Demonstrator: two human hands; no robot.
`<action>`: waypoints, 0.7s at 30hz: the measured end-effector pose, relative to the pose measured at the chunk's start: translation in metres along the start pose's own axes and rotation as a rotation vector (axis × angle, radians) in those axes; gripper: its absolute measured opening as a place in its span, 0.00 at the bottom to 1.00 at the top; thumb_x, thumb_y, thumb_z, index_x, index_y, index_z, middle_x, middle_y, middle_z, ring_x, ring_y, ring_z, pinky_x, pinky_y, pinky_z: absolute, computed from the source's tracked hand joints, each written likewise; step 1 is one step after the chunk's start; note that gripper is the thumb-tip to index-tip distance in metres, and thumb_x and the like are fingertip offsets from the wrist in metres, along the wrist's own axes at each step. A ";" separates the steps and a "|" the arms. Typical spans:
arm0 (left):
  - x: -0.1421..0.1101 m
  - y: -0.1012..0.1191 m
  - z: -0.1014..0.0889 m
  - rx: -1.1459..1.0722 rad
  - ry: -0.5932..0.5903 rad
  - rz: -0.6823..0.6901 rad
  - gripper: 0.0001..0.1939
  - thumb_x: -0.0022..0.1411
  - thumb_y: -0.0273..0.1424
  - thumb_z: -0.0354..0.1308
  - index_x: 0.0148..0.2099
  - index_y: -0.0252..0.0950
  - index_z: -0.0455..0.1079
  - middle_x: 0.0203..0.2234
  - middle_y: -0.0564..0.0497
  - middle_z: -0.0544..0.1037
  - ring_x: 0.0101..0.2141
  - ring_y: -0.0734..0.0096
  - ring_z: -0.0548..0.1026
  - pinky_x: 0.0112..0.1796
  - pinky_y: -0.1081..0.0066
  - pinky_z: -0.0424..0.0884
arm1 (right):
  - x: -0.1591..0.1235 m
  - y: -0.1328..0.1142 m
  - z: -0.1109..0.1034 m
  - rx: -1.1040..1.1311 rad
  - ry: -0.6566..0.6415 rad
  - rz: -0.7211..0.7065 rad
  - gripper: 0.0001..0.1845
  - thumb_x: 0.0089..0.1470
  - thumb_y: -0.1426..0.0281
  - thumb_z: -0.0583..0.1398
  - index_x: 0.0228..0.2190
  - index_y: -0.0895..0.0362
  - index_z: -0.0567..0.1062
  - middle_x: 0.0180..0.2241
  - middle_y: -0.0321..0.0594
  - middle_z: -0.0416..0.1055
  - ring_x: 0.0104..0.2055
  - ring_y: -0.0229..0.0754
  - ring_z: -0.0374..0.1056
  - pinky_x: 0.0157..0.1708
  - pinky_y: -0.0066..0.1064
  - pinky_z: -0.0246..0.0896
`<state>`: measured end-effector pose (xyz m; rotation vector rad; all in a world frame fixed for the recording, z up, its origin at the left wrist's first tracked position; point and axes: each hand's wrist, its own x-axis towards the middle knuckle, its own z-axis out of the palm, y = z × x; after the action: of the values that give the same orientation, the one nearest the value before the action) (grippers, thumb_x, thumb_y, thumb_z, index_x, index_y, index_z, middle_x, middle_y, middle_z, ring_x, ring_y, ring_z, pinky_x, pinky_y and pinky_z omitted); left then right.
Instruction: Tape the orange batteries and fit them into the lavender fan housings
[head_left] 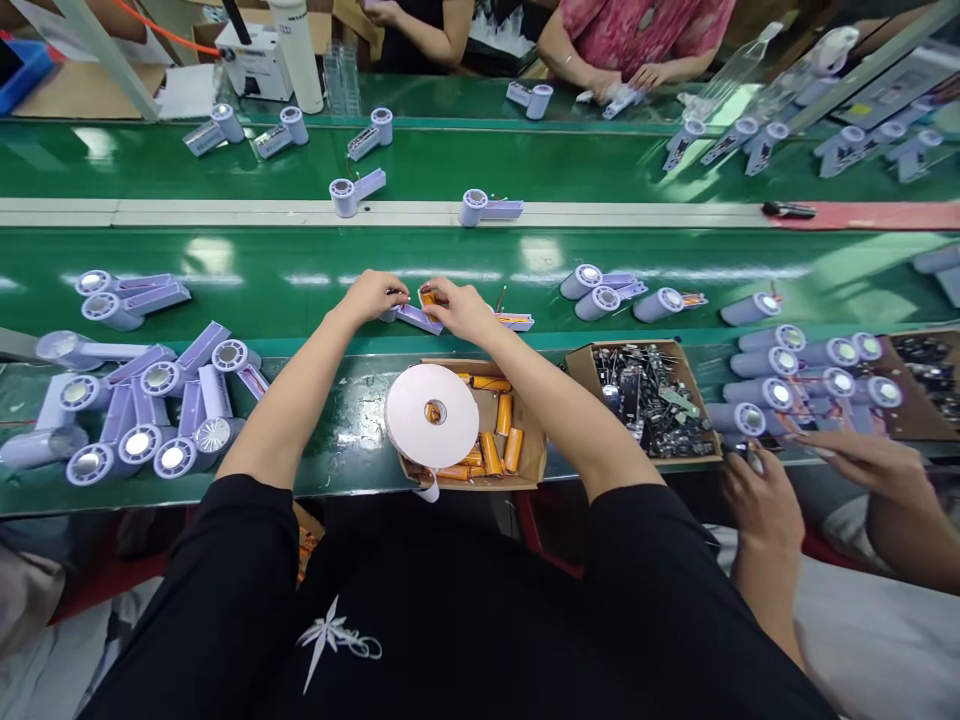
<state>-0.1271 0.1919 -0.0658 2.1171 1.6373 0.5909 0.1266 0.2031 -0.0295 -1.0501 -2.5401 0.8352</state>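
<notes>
My right hand (463,309) pinches an orange cylindrical battery (427,297) above a lilac plastic housing (418,319), which lies on the green belt. My left hand (375,296) is closed at the fingertips close to the housing's round end; what it grips is too small to make out. Just right of my right hand lies another lilac housing handle (514,321) with wires showing. Below my hands, a cardboard box (531,465) holds several orange batteries (490,453), and a white roll of tape or labels (420,400) rests on top of it.
Lilac housings (142,443) crowd the bench at left; more (769,390) stand at right. A carton of small electronic parts (645,395) sits right of the battery box. A co-worker's hands (765,500) work at far right. Across the belts, another person's hands (622,85) handle a piece.
</notes>
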 end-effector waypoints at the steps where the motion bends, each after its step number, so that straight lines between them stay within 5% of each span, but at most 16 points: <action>1: 0.000 0.002 0.001 -0.006 0.008 -0.009 0.13 0.68 0.39 0.64 0.47 0.42 0.88 0.45 0.47 0.89 0.46 0.60 0.82 0.49 0.65 0.70 | 0.000 0.000 0.000 -0.073 -0.032 -0.003 0.24 0.69 0.67 0.60 0.63 0.58 0.74 0.49 0.49 0.86 0.48 0.55 0.80 0.52 0.39 0.69; 6: 0.004 0.014 0.011 -0.007 0.014 -0.093 0.12 0.67 0.37 0.66 0.46 0.39 0.87 0.43 0.45 0.88 0.44 0.58 0.81 0.49 0.64 0.69 | -0.001 -0.004 0.002 -0.408 -0.171 0.066 0.22 0.73 0.64 0.60 0.64 0.54 0.75 0.50 0.54 0.85 0.49 0.60 0.79 0.49 0.39 0.68; 15: 0.010 0.027 0.030 -0.018 0.040 -0.163 0.15 0.70 0.37 0.60 0.49 0.37 0.85 0.43 0.43 0.88 0.45 0.55 0.80 0.50 0.62 0.70 | 0.007 -0.004 0.014 -0.599 -0.303 -0.015 0.23 0.74 0.60 0.60 0.64 0.52 0.79 0.59 0.61 0.80 0.65 0.65 0.74 0.56 0.50 0.72; 21: 0.015 0.051 0.020 -0.003 0.063 -0.184 0.13 0.69 0.33 0.59 0.48 0.34 0.83 0.45 0.39 0.86 0.49 0.49 0.80 0.55 0.55 0.72 | 0.008 -0.022 -0.012 -0.578 -0.360 0.027 0.24 0.72 0.63 0.62 0.65 0.54 0.79 0.59 0.61 0.81 0.58 0.67 0.79 0.55 0.52 0.73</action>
<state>-0.0721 0.1939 -0.0528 1.9359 1.8398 0.6054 0.1142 0.2007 -0.0062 -1.1717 -3.1902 0.3072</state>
